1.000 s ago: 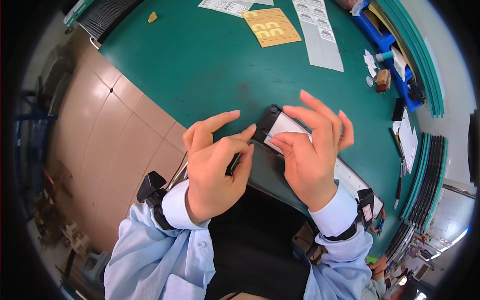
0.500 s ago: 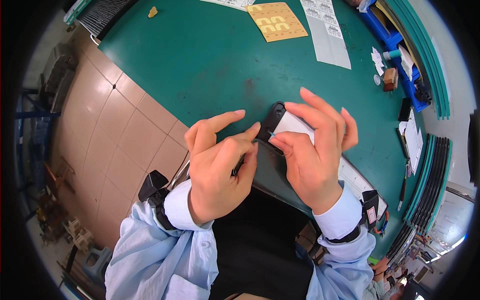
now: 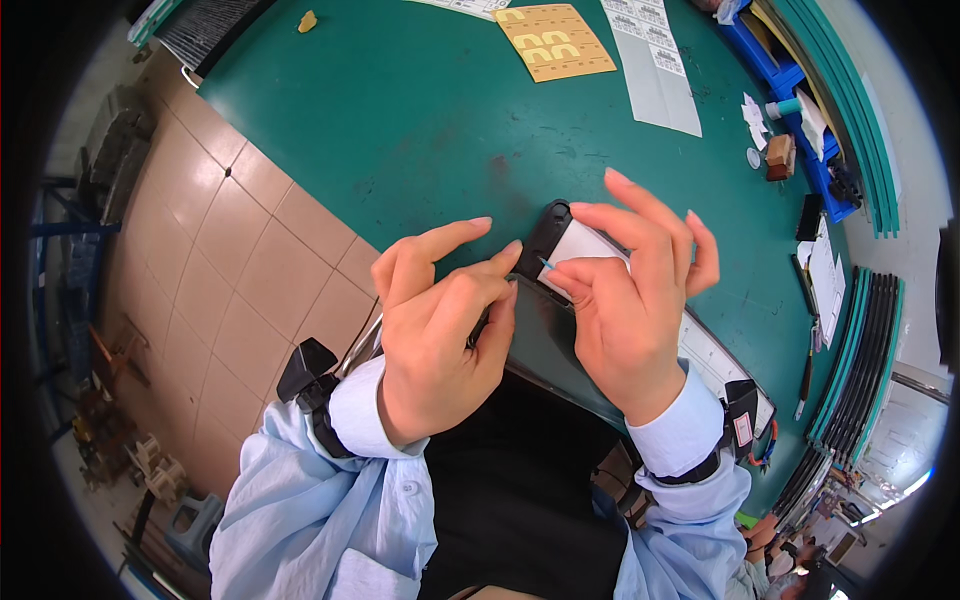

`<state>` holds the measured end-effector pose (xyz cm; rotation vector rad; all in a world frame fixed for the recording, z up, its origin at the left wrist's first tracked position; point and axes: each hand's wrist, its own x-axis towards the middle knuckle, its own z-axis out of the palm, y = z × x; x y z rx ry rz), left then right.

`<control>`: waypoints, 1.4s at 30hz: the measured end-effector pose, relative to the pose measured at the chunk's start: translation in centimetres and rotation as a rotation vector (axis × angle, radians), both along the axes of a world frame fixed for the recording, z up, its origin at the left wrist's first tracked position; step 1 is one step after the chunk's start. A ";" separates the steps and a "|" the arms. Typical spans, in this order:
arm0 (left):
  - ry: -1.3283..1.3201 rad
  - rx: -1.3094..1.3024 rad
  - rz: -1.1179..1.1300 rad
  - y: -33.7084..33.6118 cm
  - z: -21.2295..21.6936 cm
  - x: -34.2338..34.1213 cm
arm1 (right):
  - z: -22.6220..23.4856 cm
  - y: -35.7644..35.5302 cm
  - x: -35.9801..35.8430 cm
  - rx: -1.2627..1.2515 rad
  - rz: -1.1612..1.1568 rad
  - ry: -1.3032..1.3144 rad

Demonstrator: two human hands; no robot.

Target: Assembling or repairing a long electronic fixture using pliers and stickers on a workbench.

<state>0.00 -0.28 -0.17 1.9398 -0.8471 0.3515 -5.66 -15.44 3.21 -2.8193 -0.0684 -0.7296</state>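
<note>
Single head-worn fisheye view, looking steeply down, close over green table [image 3: 400, 120], edges bending

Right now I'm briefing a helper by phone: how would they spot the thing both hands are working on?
Find the green table; at its near edge the left hand and right hand meet. Between them is a small flat black device with a white label on its face. The tan sheet and white strips lie far off, untouched.

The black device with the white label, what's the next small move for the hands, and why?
Probably press the white label flat with the right hand. Its fingers already rest on the label, while the left hand pinches the black device at its edge over the green table.
</note>
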 end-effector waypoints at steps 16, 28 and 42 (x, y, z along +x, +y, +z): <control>0.005 0.022 -0.014 0.5 -0.1 0.0 | -0.6 0.0 0.2 0.015 0.026 0.033; -0.240 0.447 0.007 -0.1 2.1 0.5 | 3.7 -0.6 -2.8 -0.097 -0.197 -0.096; -0.371 0.506 0.004 1.9 0.7 6.1 | 2.6 -20.0 -15.5 0.409 -0.289 0.262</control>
